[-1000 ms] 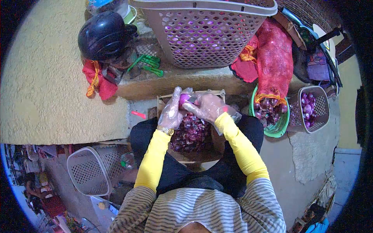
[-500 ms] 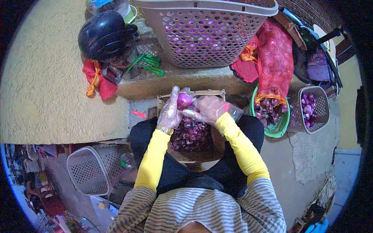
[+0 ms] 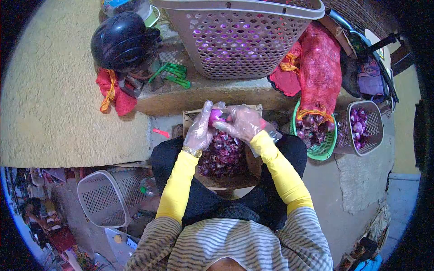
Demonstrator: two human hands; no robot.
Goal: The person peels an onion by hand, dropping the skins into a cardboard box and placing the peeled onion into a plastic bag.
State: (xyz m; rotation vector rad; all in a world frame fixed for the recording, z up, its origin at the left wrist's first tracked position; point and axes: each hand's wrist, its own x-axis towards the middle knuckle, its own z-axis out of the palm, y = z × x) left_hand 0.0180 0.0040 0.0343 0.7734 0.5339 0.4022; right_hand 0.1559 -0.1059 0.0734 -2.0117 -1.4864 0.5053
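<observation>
Onion (image 3: 215, 115), purple and partly bare, sits between both gloved hands above the box (image 3: 252, 168); the left hand (image 3: 200, 130) wraps around it, and the right hand (image 3: 244, 123) presses fingers against its side, though what else it grips I cannot tell; below the hands lies a heap of skins (image 3: 222, 153); right of them, the green basket (image 3: 323, 150) holds unpeeled onions and the grey basket (image 3: 376, 129) peeled ones, so much seems left.

Large basket (image 3: 239, 36) behind box of peels (image 3: 224, 156), helmet (image 3: 122, 40) far left, two small baskets (image 3: 343, 131) right
</observation>
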